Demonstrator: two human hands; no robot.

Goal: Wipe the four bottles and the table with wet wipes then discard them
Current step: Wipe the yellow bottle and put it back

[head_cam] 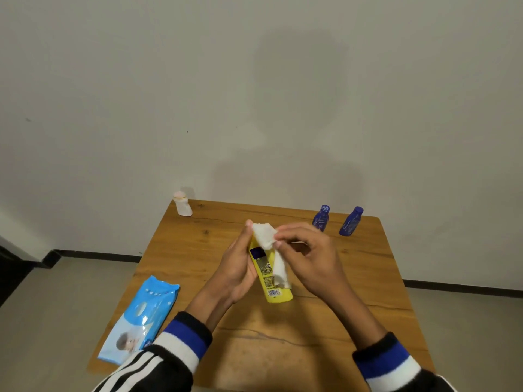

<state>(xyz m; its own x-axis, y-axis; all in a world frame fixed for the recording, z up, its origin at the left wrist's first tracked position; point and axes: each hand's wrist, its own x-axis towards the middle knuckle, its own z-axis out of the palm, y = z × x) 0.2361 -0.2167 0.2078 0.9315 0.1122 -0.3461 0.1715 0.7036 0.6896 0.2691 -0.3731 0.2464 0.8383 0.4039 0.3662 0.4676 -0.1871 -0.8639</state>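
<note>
Head view — left hand (237, 267) grips yellow bottle (268, 274), wipe (268, 244) pinched atop.

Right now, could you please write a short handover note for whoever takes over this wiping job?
Left hand holds the yellow bottle above the table. Right hand pinches a wet wipe draped over the bottle's top and side.
White bottle stands at the far left corner; two blue bottles far right. Wipes pack lies at the near left edge.
In progress: yellow bottle.
Cannot tell whether the others are wiped. Left: table, discarding wipes.
</note>
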